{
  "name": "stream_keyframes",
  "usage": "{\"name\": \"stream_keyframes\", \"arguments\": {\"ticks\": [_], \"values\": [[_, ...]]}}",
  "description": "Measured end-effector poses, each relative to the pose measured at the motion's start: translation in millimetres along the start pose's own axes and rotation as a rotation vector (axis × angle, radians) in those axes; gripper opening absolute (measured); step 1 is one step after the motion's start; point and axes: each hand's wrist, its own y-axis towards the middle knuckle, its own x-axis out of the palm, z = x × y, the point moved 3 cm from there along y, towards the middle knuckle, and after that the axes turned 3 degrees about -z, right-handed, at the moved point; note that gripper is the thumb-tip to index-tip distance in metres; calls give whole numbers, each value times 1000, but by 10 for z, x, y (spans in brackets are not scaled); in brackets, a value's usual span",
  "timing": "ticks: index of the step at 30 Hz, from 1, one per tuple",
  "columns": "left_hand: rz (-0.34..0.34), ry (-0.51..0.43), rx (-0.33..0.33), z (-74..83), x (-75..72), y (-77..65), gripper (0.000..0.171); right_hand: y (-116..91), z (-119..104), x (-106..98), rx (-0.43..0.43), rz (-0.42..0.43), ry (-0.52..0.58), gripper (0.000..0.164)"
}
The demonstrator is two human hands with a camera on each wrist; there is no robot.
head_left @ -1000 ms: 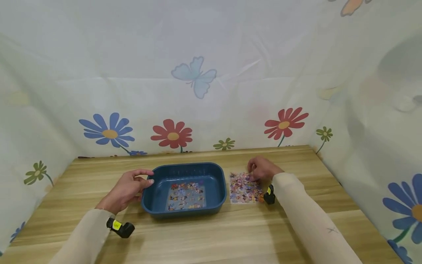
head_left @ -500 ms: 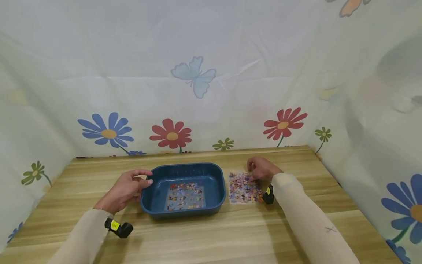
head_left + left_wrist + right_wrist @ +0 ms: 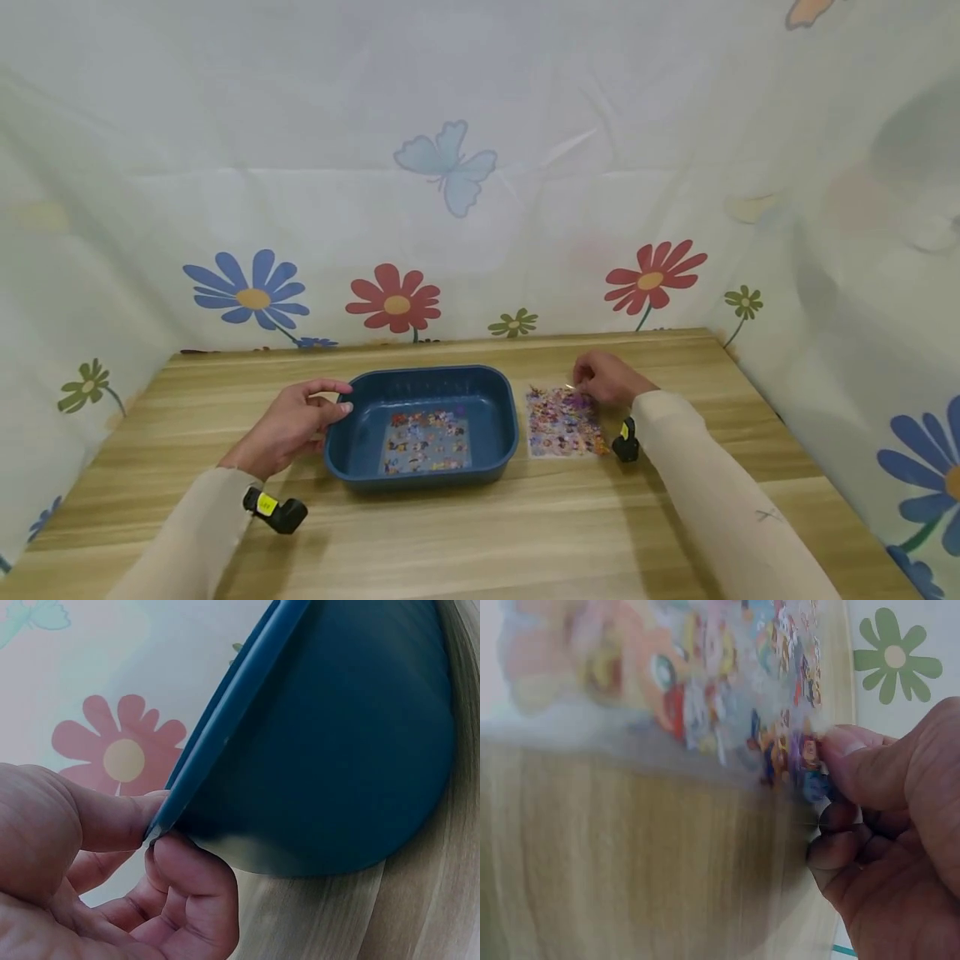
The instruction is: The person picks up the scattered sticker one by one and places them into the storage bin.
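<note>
A blue basin [image 3: 420,483] stands on the wooden table, and a clear sheet of small colourful stickers [image 3: 427,446] lies flat inside it. At its left end, my left hand [image 3: 288,425] pinches the basin's rim between thumb and fingers, as the left wrist view of the basin [image 3: 337,750] shows. To the right of the basin is a second sticker sheet [image 3: 558,425], densely printed with little figures. My right hand [image 3: 609,382] pinches this sheet's far right part between thumb and curled fingers. In the right wrist view the sticker sheet [image 3: 705,697] looks raised and blurred.
The wood-grain table [image 3: 465,542] ends at a white cloth backdrop [image 3: 525,217] with printed flowers and a butterfly. Cloth also hangs at both sides. A small black camera [image 3: 281,512] is strapped to the left wrist, another [image 3: 625,442] to the right.
My right hand has shifted slightly right, and the far edge of the sheet under it now shows a lifted, shiny bit. My left hand keeps its hold on the basin's rim.
</note>
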Motion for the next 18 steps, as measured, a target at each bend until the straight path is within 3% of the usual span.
{"name": "stream_keyframes", "arguments": {"ticks": [11, 18], "values": [[-4, 5, 10, 30, 1, 15, 47, -41, 25, -96, 13, 40, -44, 16], [8, 8, -9, -1, 4, 26, 46, -71, 60, -182, -29, 73, 22, 16]]}}
